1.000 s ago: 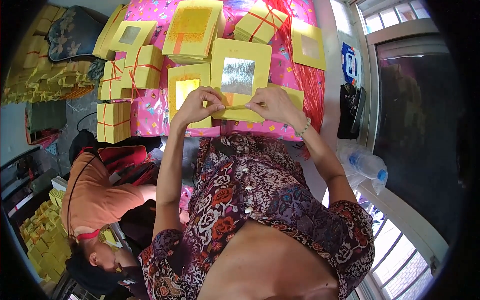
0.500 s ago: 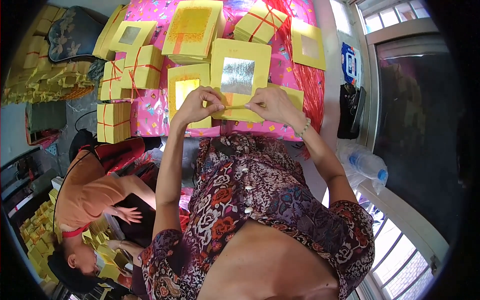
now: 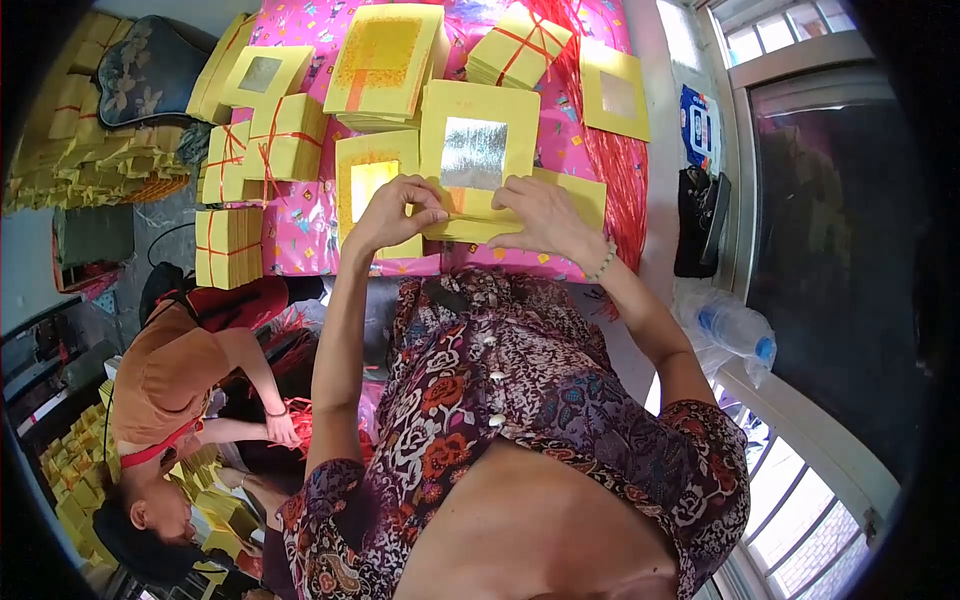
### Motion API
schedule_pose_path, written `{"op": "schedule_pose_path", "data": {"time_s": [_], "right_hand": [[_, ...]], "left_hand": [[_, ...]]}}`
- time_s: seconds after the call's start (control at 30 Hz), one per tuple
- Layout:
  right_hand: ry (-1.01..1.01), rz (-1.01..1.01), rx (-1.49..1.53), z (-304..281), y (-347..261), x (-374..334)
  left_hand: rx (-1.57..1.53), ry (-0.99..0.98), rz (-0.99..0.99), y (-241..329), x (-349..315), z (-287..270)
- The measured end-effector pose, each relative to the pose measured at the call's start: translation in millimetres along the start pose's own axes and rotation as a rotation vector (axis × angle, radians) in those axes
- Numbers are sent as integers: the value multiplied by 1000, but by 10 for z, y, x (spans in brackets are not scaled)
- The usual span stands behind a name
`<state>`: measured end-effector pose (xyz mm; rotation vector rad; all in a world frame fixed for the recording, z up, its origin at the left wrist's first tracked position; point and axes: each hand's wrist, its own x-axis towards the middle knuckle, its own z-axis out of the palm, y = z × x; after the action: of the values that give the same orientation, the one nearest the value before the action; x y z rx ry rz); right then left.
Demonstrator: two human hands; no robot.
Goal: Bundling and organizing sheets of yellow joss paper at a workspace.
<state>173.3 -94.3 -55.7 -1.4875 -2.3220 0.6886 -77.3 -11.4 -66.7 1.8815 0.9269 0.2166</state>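
In front of me stands a stack of yellow paper sheets (image 3: 480,98), the top one bearing a silver foil square (image 3: 474,153). My left hand (image 3: 400,212) pinches the near edge of the top sheet, where a narrow fold runs along it. At that edge's right part lies my right hand (image 3: 548,222), its thumb stretched away from its fingers. The fingers touch the paper beside the foil. To the left, partly behind my left hand, is another yellow stack with a gold foil square (image 3: 372,182).
Yellow bundles tied with red string (image 3: 285,138) stand at the left on the pink patterned table cover (image 3: 325,235). Red strands (image 3: 612,180) hang at the right, beside a foil sheet (image 3: 616,92). A plastic bottle (image 3: 735,330) lies near the window. A co-worker (image 3: 165,400) bends at lower left.
My right hand has opened from its pinch, the thumb dropping away from the fingers. My left hand stays put. The co-worker's hand has moved onto red strands.
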Motion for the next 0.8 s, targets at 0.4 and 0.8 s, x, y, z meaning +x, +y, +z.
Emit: {"op": "schedule_pose_path", "data": {"time_s": [0.4,0.8], "right_hand": [[21,-83,59,-8,70,45],[124,-93,-43,-86,48,23]], "left_hand": [[57,12,59,24,-28,8],[535,227,309,306,29,326]]}}
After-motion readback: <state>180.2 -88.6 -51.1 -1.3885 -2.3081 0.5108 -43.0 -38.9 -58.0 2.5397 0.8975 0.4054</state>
